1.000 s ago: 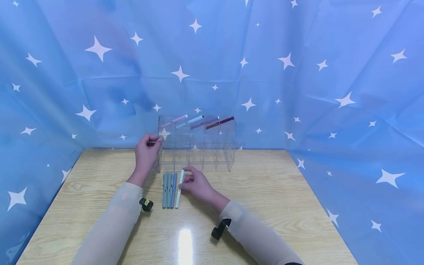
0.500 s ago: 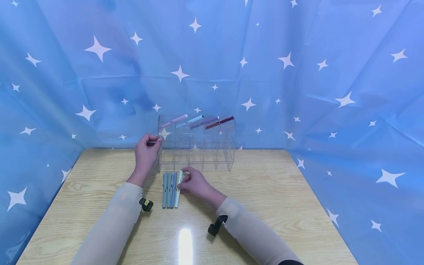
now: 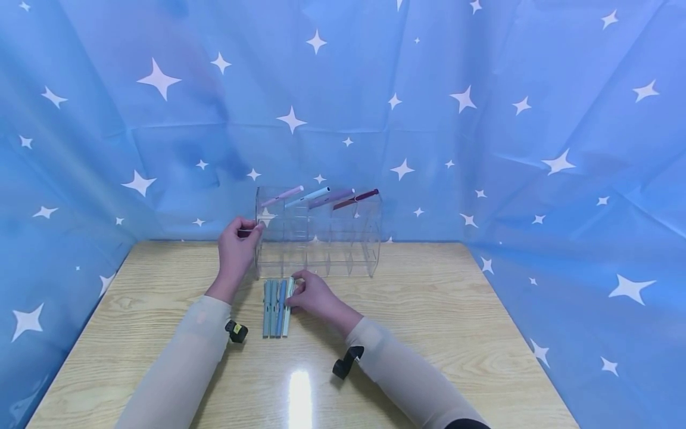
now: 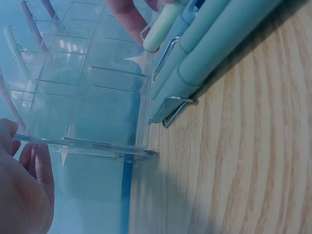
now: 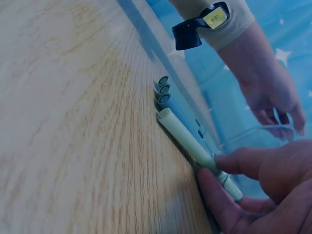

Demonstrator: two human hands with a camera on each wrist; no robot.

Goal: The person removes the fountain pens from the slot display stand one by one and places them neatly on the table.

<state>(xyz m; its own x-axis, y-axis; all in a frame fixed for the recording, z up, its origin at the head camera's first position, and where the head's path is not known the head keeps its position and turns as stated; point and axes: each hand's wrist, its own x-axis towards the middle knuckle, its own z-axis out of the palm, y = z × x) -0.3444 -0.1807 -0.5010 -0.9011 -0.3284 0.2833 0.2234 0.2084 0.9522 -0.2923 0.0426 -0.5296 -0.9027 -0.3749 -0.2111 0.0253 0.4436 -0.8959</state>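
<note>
My left hand [image 3: 236, 249] pinches the left side panel of a clear acrylic rack [image 3: 317, 262], thumb and fingers on either face of it in the left wrist view. In front of the rack, two teal pens [image 3: 270, 316] and a blue pen [image 3: 281, 310] lie side by side on the table. At the right end of that row is a pale mint pen [image 5: 185, 136], lined up beside the blue one. The thumb and fingers of my right hand [image 3: 320, 300] pinch this mint pen near its clip end, covering part of it.
Several pens rest slanted across the rack's top: a pink one [image 3: 284, 195], a light blue one [image 3: 308, 196], a purple one [image 3: 332, 198] and a dark red one [image 3: 356, 199]. Behind the wooden table [image 3: 429, 322] hangs a blue star-patterned cloth [image 3: 354, 77].
My right hand has slid a little left with the mint pen, closing its gap to the blue pen. My left hand has stayed on the rack.
</note>
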